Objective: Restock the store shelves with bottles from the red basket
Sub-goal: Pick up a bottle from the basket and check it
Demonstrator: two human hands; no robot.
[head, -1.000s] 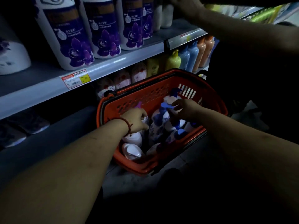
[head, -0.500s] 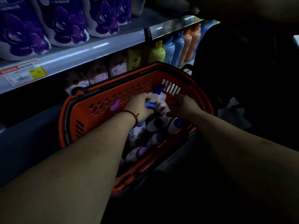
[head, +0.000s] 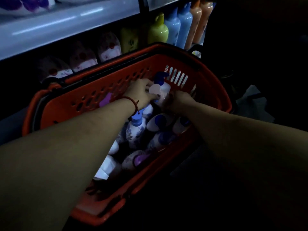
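Note:
The red basket (head: 215,84) stands on the dark floor in front of the shelves, holding several white pump bottles with blue or purple caps. Both hands are inside it at the far end. My left hand (head: 141,93), with a red cord at the wrist, and my right hand (head: 179,100) close from either side on one white bottle with a blue pump (head: 160,88), which stands roughly upright. Another blue-capped bottle (head: 135,129) lies just below my left wrist. A purple-capped one (head: 139,160) lies lower down.
A grey shelf edge (head: 66,25) runs across the top. On the lower shelf behind the basket stand white pouches (head: 83,59), a yellow bottle (head: 157,30), blue bottles (head: 178,24) and orange bottles (head: 200,19). Everything right of the basket is dark.
The view has tilted down and moved closer to the basket. Both hands moved to the far end and closed on the blue-pump bottle; the other person's arm at the upper shelf is out of view.

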